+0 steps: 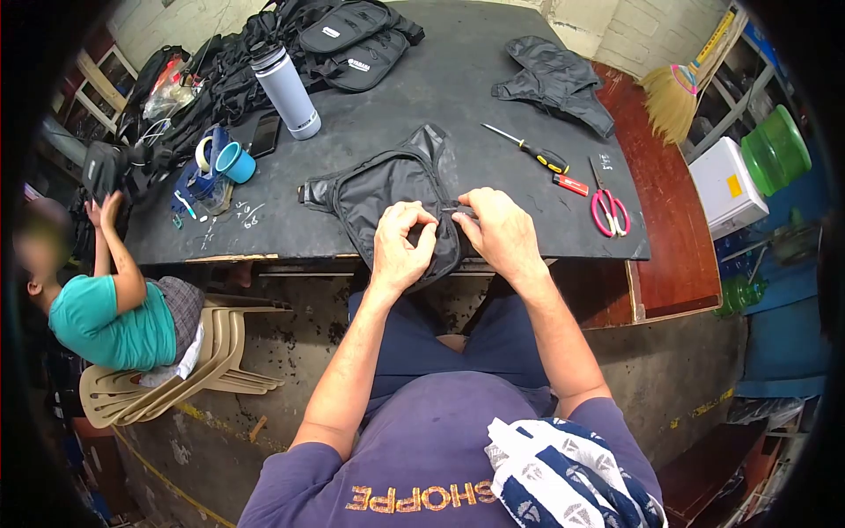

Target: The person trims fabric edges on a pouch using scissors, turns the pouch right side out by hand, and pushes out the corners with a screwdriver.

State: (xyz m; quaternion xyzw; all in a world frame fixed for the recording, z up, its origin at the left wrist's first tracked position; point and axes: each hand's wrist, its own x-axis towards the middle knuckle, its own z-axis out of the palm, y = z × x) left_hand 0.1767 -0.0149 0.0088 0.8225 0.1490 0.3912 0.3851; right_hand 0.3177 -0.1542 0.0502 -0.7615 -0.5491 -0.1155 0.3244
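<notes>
A black fabric bag with piped edges lies at the table's front edge, partly hanging over it. My left hand is closed in a pinch on the bag's right-hand edge. Just to the right, my right hand pinches a small thin light-coloured piece against the same edge; its kind is too small to make out. A yellow-and-black screwdriver, a red lighter and pink-handled scissors lie right of my hands.
On the black table stand a grey water bottle and a blue cup. Black bags pile up at the back left; another black piece lies back right. A person sits left on stacked chairs.
</notes>
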